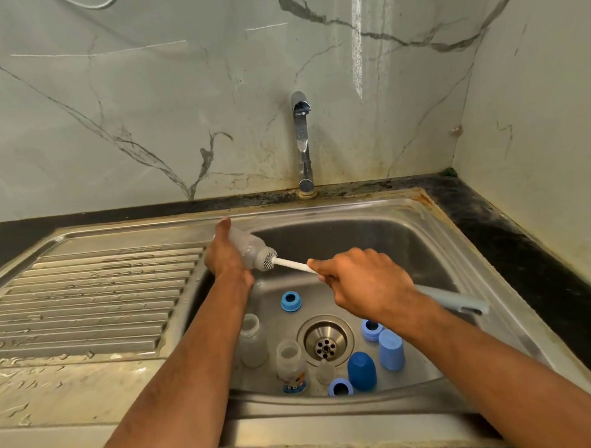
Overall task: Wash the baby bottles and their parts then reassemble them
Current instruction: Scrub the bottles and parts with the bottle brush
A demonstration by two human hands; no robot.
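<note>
A marble-patterned wall (149,111) backs a dark bench (508,223) into which a steel sink (404,226) with a ribbed drainboard (99,294) at left is set; a chrome tap (303,139) stands at the far edge, no water seen running. Above the basin's far left corner a clear bottle (246,245) is gripped by the left hand (226,256), fingers wrapped round its body, thumb up along the base, mouth turned toward the right. A bottle brush (288,261) is held by the right hand (363,281), fingers curled round its white stem, with the bristle head sitting at the bottle mouth and the pale handle end sticking out past the wrist toward the right rim. On the basin floor, around the drain (325,338), other parts are laid: a blue collar ring (291,301) far left of the drain, two clear bottles upright at near left, one plain (253,342) and one with a printed label (291,366), a clear teat (325,370) just near the drain, a second blue ring (340,387) at the near wall, a dark blue cap (361,370) beside it, a light blue cap (391,349) to its right, and a third ring (372,329) just beyond, partly hidden by the right forearm.
</note>
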